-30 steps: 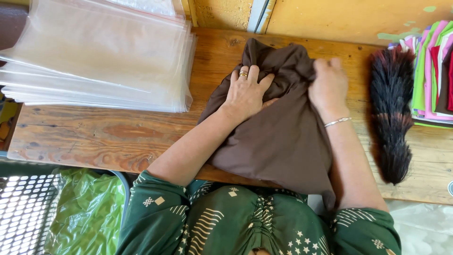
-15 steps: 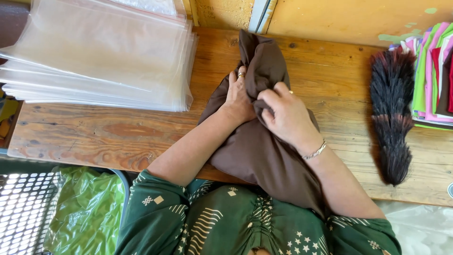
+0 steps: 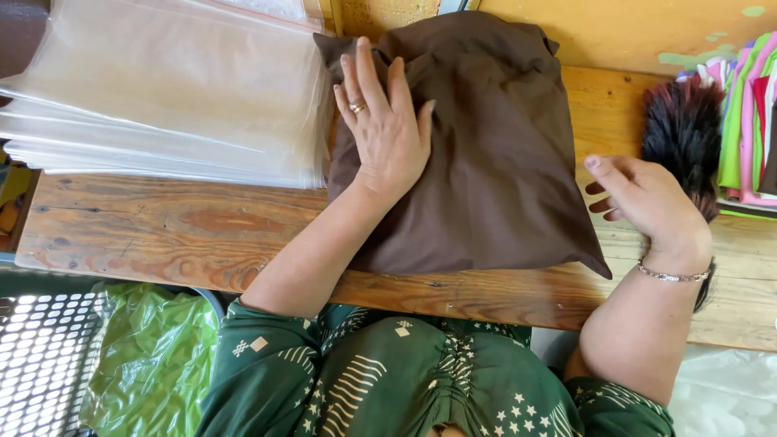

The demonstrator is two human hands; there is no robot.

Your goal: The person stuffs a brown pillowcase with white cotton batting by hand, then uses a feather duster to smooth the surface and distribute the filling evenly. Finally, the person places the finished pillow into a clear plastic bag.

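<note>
Brown cloth (image 3: 494,154) newly flattened, long axis away from body; left hand (image 3: 387,129) flat atop, right hand (image 3: 643,198) off, fingers loose.

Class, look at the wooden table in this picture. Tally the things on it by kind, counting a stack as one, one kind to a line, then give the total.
Folded brown cloth, under the left hand: 1
Stack of clear plastic bags: 1
Dark feather duster, behind the right hand: 1
Pile of coloured garments: 1
Total: 4

Left hand (image 3: 384,133) lies flat on folded brown cloth (image 3: 494,162) at the wooden table (image 3: 194,235) far edge. Right hand (image 3: 643,198) hovers, fingers loose, off cloth's right side, over black feather duster (image 3: 682,129).
</note>
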